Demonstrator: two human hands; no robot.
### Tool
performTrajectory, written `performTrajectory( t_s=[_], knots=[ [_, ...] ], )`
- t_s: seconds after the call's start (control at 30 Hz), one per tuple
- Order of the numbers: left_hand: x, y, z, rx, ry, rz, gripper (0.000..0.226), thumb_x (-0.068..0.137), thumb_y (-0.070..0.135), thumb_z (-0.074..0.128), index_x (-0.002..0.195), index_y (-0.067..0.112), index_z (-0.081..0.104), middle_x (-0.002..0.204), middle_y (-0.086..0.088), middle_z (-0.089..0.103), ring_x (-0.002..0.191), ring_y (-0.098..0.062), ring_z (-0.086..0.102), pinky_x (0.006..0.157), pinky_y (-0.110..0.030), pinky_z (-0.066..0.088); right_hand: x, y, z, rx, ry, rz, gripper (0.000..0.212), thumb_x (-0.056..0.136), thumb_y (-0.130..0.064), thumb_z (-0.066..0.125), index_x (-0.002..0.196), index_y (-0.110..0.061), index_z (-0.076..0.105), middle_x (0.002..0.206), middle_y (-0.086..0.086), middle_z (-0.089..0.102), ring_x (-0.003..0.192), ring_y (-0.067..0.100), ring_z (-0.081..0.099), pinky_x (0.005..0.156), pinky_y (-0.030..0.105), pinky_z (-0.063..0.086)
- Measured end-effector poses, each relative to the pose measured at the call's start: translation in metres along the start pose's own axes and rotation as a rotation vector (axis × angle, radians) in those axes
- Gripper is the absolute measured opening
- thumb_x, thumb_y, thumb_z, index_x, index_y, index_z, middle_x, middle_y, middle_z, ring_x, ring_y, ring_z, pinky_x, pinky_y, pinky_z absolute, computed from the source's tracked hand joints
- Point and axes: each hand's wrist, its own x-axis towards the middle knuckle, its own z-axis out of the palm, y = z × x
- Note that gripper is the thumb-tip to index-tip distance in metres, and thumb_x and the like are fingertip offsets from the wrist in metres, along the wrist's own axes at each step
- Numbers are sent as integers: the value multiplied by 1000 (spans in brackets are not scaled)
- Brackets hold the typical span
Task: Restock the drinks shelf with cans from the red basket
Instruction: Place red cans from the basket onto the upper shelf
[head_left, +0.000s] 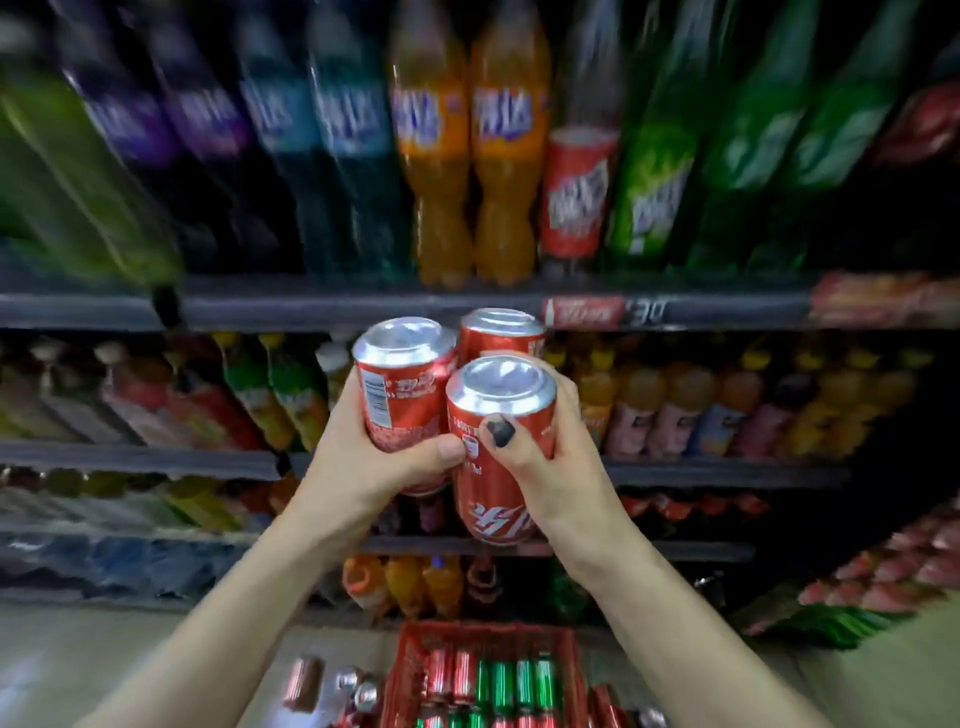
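the person holds three red cola cans bunched together, tops up, in front of the drinks shelf (363, 312). the left hand (363, 457) wraps the left can (402, 384); the right hand (540, 447) grips the front can (498, 441), and the rear can (501, 332) sits wedged between them. the red basket (483, 675) sits on the floor below, still holding red and green cans. the cluster looks precarious, so it seems best to set the cans down one at a time, upright.

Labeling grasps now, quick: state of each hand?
Left hand: holding a red can.
Right hand: holding the front red can.
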Motion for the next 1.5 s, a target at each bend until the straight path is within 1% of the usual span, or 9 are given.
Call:
performTrajectory(
  t_s=[0.13, 0.23, 0.4, 0.5, 0.57, 0.63, 0.73, 1.3, 1.5],
  knots=[
    [18, 106, 2, 30, -5, 142, 106, 50, 62, 97, 137, 19, 55, 123, -6, 76, 112, -27, 74, 84, -35, 62, 24, -102, 4, 13, -65, -106, 59, 44, -93, 70, 98, -76, 55, 145, 2, 45, 130, 17, 56, 105, 44, 52],
    [33, 172, 5, 31, 19, 276, 86, 48, 66, 95, 122, 35, 63, 111, -1, 79, 100, -26, 75, 82, -40, 61, 44, -166, 5, -5, -94, -207, 62, 46, -92, 70, 104, -71, 57, 145, 0, 47, 127, 14, 59, 100, 39, 56],
    [62, 258, 12, 27, 14, 442, 91, 57, 60, 95, 131, 23, 57, 120, -3, 77, 112, -23, 74, 89, -36, 60, 82, -253, 5, 3, -89, -337, 65, 61, -79, 73, 119, -53, 61, 143, 5, 50, 122, 23, 64, 97, 46, 56],
    [84, 298, 15, 54, -39, 494, 90, 66, 55, 91, 139, 19, 51, 127, -8, 73, 117, -30, 71, 96, -50, 58, 105, -294, 1, -9, -68, -338, 85, 54, -85, 75, 130, -51, 56, 145, 3, 51, 123, 27, 63, 95, 49, 57],
    [103, 317, 21, 69, -45, 508, 81, 78, 48, 88, 140, 15, 49, 129, -10, 72, 118, -30, 71, 98, -53, 58, 120, -317, -7, -17, -61, -363, 79, 68, -77, 74, 136, -44, 53, 139, 3, 59, 117, 26, 67, 94, 49, 58],
    [125, 331, 29, 72, -47, 526, 61, 89, 35, 77, 140, 13, 49, 127, -11, 73, 117, -29, 72, 100, -52, 58, 137, -335, -17, -9, -81, -391, 62, 86, -59, 69, 140, -34, 51, 125, 5, 70, 107, 24, 73, 94, 48, 58],
    [159, 346, 40, 67, -87, 528, 51, 98, 30, 68, 141, 12, 48, 131, -15, 70, 119, -31, 70, 100, -54, 57, 165, -354, -29, -30, -89, -396, 65, 89, -56, 67, 142, -24, 49, 122, 9, 72, 108, 29, 73, 96, 52, 56],
    [268, 353, 66, 99, -161, 286, 57, 98, 50, 66, 142, 15, 54, 124, -12, 75, 112, -31, 74, 99, -53, 58, 267, -362, -73, 83, -213, -203, 62, 98, -53, 57, 143, -11, 49, 125, 19, 70, 111, 37, 71, 91, 55, 58],
    [282, 348, 64, 167, -194, 248, 48, 105, 43, 56, 141, 11, 55, 121, -12, 76, 110, -27, 75, 90, -39, 63, 281, -352, -79, 10, -169, -206, 61, 94, -50, 67, 139, -13, 50, 120, 21, 72, 107, 39, 72, 89, 61, 57]
  ],
)
